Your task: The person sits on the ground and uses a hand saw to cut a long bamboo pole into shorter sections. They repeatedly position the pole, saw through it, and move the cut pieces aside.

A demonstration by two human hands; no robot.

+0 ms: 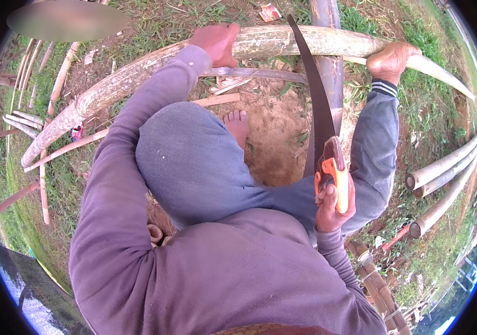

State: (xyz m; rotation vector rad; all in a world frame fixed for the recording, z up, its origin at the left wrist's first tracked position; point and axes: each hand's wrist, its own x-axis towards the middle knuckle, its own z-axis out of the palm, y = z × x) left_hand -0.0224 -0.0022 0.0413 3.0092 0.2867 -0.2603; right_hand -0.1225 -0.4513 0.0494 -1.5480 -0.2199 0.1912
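A thick, pale bamboo pole (110, 92) lies across in front of me. My left hand (215, 44) is wrapped over it, left of the middle. In my right hand (334, 209) is a handsaw (318, 95) with an orange and dark brown handle, held by that handle. Its long, dark, curved blade points away from me, and its tip end passes over the pole in view; whether it touches the pole I cannot tell. My bare right foot (389, 61) presses on the pole to the right of the blade.
Under the pole, a darker bamboo pole (328, 72) runs away from me. Cut bamboo poles (445, 159) lie at the right, near a red-handled tool (396, 237). Thinner poles (60, 78) are at the left. My other bare foot (237, 125) stands on bare soil.
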